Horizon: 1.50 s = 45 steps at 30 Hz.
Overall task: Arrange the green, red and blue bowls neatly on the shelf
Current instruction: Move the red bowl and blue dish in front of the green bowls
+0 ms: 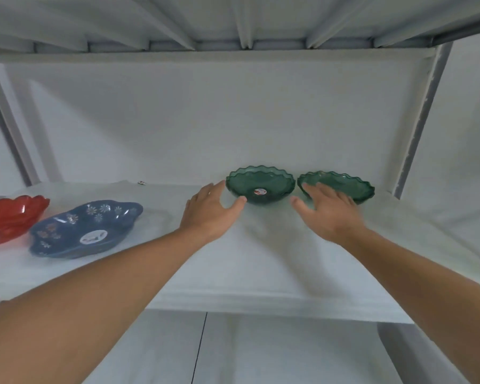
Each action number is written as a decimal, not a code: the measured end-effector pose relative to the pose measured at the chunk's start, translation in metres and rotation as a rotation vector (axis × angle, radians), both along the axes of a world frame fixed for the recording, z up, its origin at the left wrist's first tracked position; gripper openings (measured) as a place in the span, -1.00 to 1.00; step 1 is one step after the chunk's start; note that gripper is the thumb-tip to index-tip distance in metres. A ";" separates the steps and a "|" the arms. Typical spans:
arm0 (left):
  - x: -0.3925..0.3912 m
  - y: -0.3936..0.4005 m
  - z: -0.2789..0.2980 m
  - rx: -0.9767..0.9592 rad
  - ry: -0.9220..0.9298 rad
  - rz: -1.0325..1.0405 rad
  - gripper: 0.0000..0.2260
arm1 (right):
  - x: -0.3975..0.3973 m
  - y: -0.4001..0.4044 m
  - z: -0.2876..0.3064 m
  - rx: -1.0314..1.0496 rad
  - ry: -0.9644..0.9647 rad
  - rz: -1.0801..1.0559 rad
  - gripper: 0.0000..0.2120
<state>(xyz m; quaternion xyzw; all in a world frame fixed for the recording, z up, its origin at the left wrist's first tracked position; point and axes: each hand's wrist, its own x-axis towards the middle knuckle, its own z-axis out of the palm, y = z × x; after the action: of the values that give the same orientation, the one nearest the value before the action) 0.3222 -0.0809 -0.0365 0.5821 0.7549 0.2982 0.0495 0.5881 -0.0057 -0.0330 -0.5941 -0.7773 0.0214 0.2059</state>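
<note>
Two green scalloped bowls stand side by side at the back right of the white shelf (261, 273). The left green bowl (261, 184) carries a round sticker. My left hand (211, 212) is open just left of it, thumb touching or nearly touching its lower wall. My right hand (327, 212) is open in front of the right green bowl (341, 182), fingers spread over its near rim; I cannot tell whether they touch. A blue flowered bowl (86, 228) lies at the left, and a red bowl (9, 217) sits beyond it, cut by the frame's left edge.
The shelf is covered with a white cloth and backed by a white wall. Grey metal posts (419, 128) stand at both rear corners, and the upper shelf's underside (233, 23) spans overhead. A small object (142, 183) lies at the back near the wall.
</note>
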 end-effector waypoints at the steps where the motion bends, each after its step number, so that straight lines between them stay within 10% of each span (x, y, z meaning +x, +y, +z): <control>1: -0.004 -0.012 -0.005 -0.009 -0.014 -0.021 -0.17 | -0.011 -0.017 -0.003 -0.015 -0.005 -0.008 -0.10; 26: -0.090 -0.146 0.010 -0.081 -0.020 0.089 -0.23 | -0.099 -0.129 -0.012 -0.056 0.170 0.162 -0.32; 45: -0.317 -0.197 0.005 -0.086 0.092 -0.033 -0.23 | -0.311 -0.201 -0.015 -0.094 0.073 0.032 -0.38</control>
<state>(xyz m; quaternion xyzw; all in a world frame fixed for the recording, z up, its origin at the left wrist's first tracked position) 0.0053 -0.2781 -0.0319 0.6049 0.7587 0.2375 0.0446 0.2770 -0.2064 -0.0477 -0.5894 -0.7768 0.0825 0.2057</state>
